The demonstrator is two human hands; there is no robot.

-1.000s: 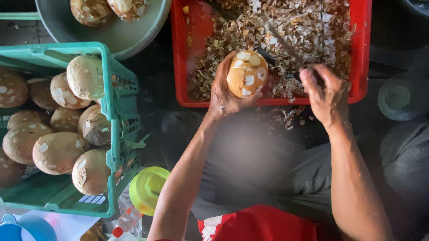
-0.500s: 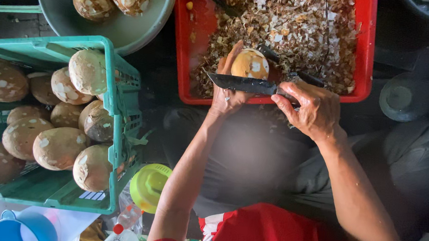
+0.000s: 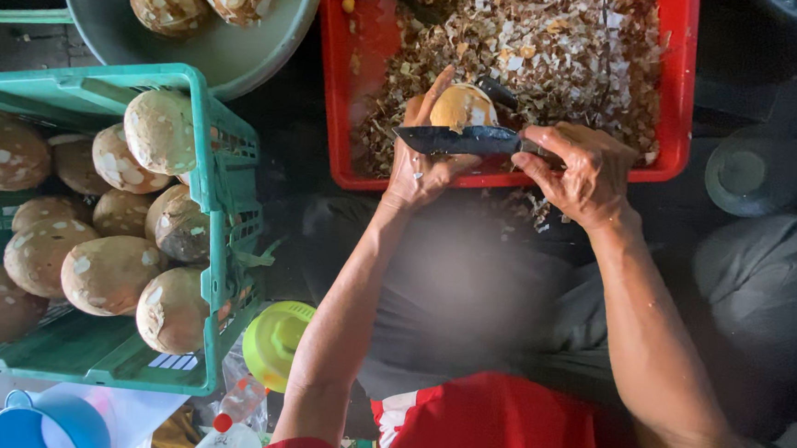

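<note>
At the upper middle of the frame, over the near edge of a red tray [image 3: 341, 110] filled with brown and white husk shavings [image 3: 565, 59], a peeled coconut [image 3: 461, 106] is cupped in the left hand [image 3: 426, 156]. The fingers are curled up around its left side, with the palm beneath it. A dark knife [image 3: 459, 140] is gripped in the right hand [image 3: 581, 171], the fingers closed tightly around its handle; the blade is laid flat across the lower face of the coconut, its tip pointing toward the left of the frame and reaching past the left hand's fingers. At the left of the frame, a green crate [image 3: 218, 241] is piled with brown, mottled coconuts [image 3: 105, 271]. At the upper left, a grey bowl [image 3: 243, 48] is seen with two more inside. A yellow-green lid [image 3: 276, 341] lies at the lower middle, just beside the crate.
</note>
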